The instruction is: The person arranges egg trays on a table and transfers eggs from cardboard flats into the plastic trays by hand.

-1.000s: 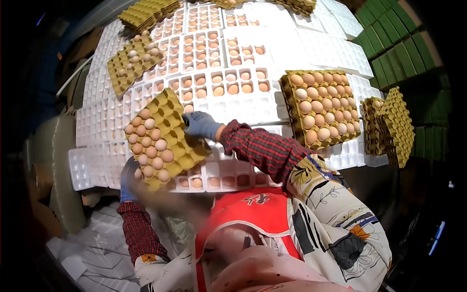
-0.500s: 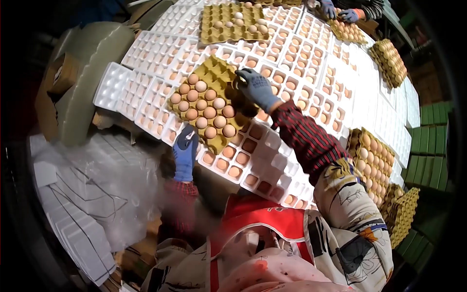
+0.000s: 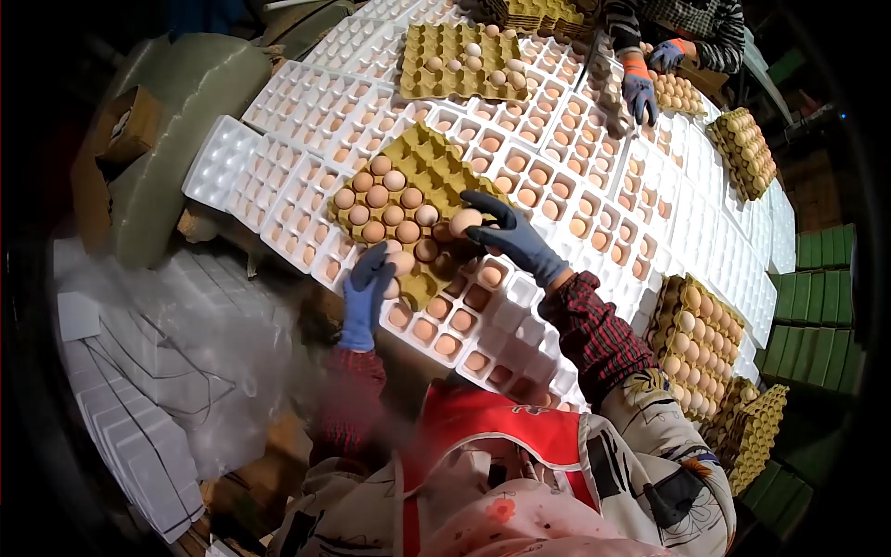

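Observation:
A brown egg (image 3: 465,223) is gripped in my gloved right hand (image 3: 516,243), raised over the right side of a yellow egg tray (image 3: 418,148). My gloved left hand (image 3: 365,292) is at the tray's near left edge, its fingers closed around eggs (image 3: 401,264); how many is partly hidden. Several brown eggs (image 3: 377,196) sit in the tray's left and middle cups, while its far cups are bare. Beneath the tray lie white foam trays (image 3: 524,311) with square cells, some of them holding eggs.
Another yellow tray (image 3: 445,46) with a few eggs lies farther back. Full egg trays (image 3: 696,348) stand at the right, by green crates (image 3: 807,297). Across the table is a co-worker's gloved hand (image 3: 639,97). White foam sheets (image 3: 139,446) and clear plastic lie at the left.
My right hand has moved down from the tray's far right edge and now grips an egg. My left hand has closed on eggs at the tray's near edge. The co-worker's hand has reached forward.

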The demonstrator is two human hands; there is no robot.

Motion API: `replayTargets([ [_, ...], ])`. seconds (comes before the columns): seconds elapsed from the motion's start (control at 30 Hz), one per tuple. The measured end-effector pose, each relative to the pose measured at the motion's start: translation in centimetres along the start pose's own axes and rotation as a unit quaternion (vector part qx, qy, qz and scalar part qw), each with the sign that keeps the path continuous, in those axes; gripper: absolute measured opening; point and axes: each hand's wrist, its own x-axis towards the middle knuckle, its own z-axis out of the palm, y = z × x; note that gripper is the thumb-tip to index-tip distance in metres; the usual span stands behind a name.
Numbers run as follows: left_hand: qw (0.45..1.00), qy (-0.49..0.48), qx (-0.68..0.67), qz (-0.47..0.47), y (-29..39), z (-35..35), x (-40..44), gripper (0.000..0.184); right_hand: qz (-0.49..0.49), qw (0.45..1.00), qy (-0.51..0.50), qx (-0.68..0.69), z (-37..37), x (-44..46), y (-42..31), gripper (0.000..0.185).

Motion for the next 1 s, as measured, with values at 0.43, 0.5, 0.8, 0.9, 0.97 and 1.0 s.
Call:
replayTargets([
  [0.43,0.715,0.008,0.687,0.129,3.1,7.5,3.6,0.059,-0.150,0.837,0.189,-0.491,2.6,0.4,2.6,0.044],
  [0.5,0.761,-0.013,0.639,0.113,4.0,6.6,3.5,0.050,-0.088,0.885,0.279,-0.362,0.0,-3.7,3.4,0.053],
  [0.8,0.748,-0.165,0.541,0.348,5.5,23.5,6.5,0.049,0.193,0.722,0.360,-0.559,-9.1,-11.0,4.7,0.050],
  [0.9,0.628,-0.201,0.678,0.324,3.9,27.4,9.1,0.040,0.151,0.719,0.374,-0.565,-9.9,-12.6,6.1,0.051],
  [0.97,0.675,-0.200,0.627,0.333,2.9,26.9,9.2,0.037,0.118,0.727,0.376,-0.563,-10.5,-14.0,6.4,0.051],
  [1.0,0.698,-0.215,0.602,0.323,2.9,26.2,8.8,0.036,0.088,0.755,0.392,-0.518,-10.7,-14.7,6.3,0.051],
])
